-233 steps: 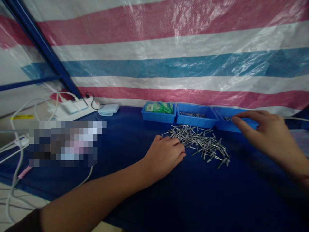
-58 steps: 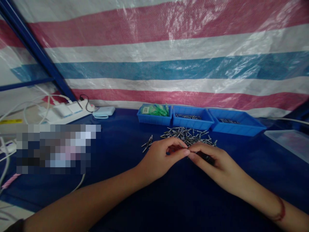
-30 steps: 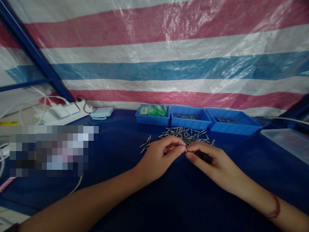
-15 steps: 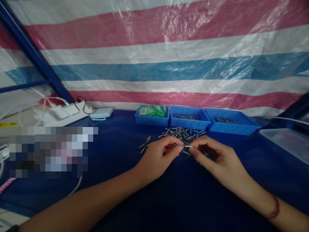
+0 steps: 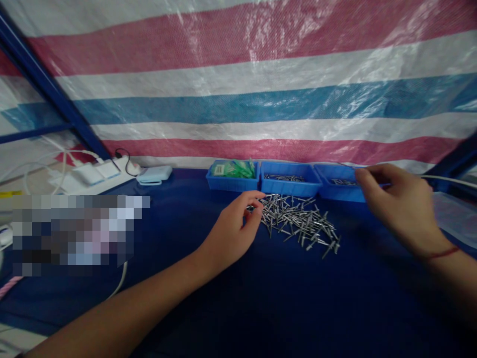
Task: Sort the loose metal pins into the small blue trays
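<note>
A loose pile of thin silver rivets (image 5: 298, 219) lies on the dark blue table (image 5: 290, 298). My left hand (image 5: 240, 221) is at the pile's left edge, its fingers curled around a small gap; whether it pinches a rivet is hidden. Over the right blue bin (image 5: 341, 191), my right hand (image 5: 398, 206) is raised with thumb and forefinger pinched on a thin rivet that sticks out to the left. Some small metal pieces lie in that bin. The middle blue bin (image 5: 290, 186) holds more rivets.
Green packets fill the left blue bin (image 5: 233, 184). A light blue case (image 5: 154, 175) and a white power strip (image 5: 97, 176) with cables stand at the back left. A clear plastic lid (image 5: 454, 216) lies at the right. Striped sheeting hangs behind.
My right hand has moved right and up from the pile to the right bin. My left hand has shifted slightly left, apart from the right, and no longer holds the rivet between both hands.
</note>
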Demonstrator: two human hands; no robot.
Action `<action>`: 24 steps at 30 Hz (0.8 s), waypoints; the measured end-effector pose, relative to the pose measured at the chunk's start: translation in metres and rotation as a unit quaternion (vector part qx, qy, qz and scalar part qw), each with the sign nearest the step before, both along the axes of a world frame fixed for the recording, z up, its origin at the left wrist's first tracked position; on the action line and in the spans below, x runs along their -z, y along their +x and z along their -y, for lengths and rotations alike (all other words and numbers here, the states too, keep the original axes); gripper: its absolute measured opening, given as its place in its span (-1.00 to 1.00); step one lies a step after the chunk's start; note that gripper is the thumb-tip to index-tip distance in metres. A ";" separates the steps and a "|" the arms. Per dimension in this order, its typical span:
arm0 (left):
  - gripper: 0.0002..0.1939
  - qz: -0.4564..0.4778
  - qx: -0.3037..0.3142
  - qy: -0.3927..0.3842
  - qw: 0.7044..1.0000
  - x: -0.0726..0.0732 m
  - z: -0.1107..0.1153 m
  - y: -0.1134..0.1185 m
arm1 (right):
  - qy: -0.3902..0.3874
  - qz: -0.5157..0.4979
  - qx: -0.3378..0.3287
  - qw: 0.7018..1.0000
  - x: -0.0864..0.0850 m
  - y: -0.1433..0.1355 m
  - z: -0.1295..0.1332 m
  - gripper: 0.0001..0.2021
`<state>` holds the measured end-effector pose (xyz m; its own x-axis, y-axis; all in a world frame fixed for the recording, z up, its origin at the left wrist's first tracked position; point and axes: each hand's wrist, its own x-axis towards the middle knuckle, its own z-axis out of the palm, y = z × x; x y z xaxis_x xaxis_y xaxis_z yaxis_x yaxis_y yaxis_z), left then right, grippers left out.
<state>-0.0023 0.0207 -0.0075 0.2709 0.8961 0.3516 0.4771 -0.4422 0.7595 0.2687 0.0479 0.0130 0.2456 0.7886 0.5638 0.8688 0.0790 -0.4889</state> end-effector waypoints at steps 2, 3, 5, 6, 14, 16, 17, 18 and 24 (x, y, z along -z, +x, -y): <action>-0.71 -0.031 -0.011 0.016 0.999 0.001 -0.005 -0.004 | -0.032 0.078 0.031 0.996 0.001 0.017 -0.009 -0.75; -0.71 -0.053 -0.009 0.028 0.998 0.002 -0.007 -0.005 | -0.039 0.094 0.036 0.994 0.003 0.022 -0.011 -0.75; -0.73 -0.116 0.009 0.057 0.992 0.004 -0.008 -0.007 | -0.038 0.106 0.033 0.993 0.004 0.026 -0.012 -0.75; -0.74 -0.155 0.019 0.072 0.985 0.005 -0.008 -0.007 | -0.032 0.103 0.029 0.994 0.004 0.025 -0.010 -0.75; -0.76 -0.367 0.041 0.118 0.922 0.008 -0.001 -0.003 | -0.029 0.105 -0.090 0.990 0.009 -0.014 0.005 -0.81; -0.77 -0.375 0.043 0.121 0.918 0.007 -0.001 -0.003 | -0.044 0.090 -0.152 0.983 0.017 -0.027 0.011 -0.82; -0.78 -0.379 0.045 0.122 0.916 0.006 -0.001 -0.003 | -0.049 0.074 -0.189 0.978 0.021 -0.034 0.014 -0.82; -0.79 -0.382 0.047 0.123 0.915 0.006 -0.001 -0.003 | -0.059 0.062 -0.225 0.971 0.025 -0.041 0.018 -0.83; -0.82 -0.389 0.060 0.131 0.910 0.005 -0.001 -0.004 | -0.109 0.054 -0.356 0.927 0.031 -0.066 0.036 -0.87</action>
